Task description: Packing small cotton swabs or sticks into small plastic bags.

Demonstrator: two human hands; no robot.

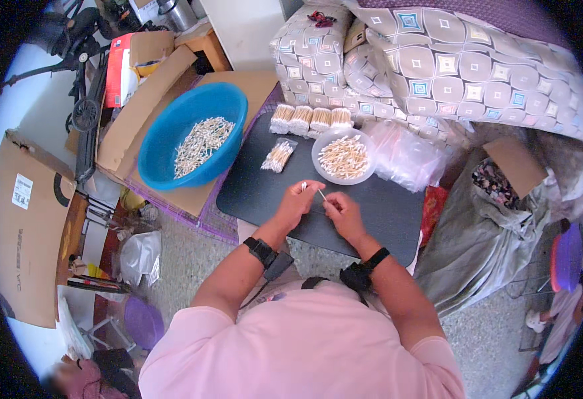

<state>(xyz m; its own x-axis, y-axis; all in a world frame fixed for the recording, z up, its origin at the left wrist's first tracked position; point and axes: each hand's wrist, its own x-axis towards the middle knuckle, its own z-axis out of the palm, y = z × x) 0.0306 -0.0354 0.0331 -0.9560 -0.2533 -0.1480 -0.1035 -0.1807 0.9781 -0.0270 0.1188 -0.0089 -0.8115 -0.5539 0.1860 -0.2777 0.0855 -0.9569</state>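
Above the near part of a dark table (371,211), my two hands are close together. My left hand (296,203) is closed with a small white tip showing at its fingers, like the end of a cotton swab (304,186). Pinched in my right hand (344,214) is a thin white-ended stick that looks like another cotton swab (322,195). Just beyond stands a translucent white bowl (315,157) full of loose cotton swabs (344,158). A small clear bag of cotton swabs (279,155) lies to its left. Several packed bundles of swabs (311,120) line the far edge.
Clear plastic bags (408,154) are heaped right of the bowl. A large blue basin (155,156) of loose swabs stands left on cardboard (255,86). A patterned sofa (464,66) is behind the table, grey cloth (477,233) to the right. Another person (88,379) is at lower left.
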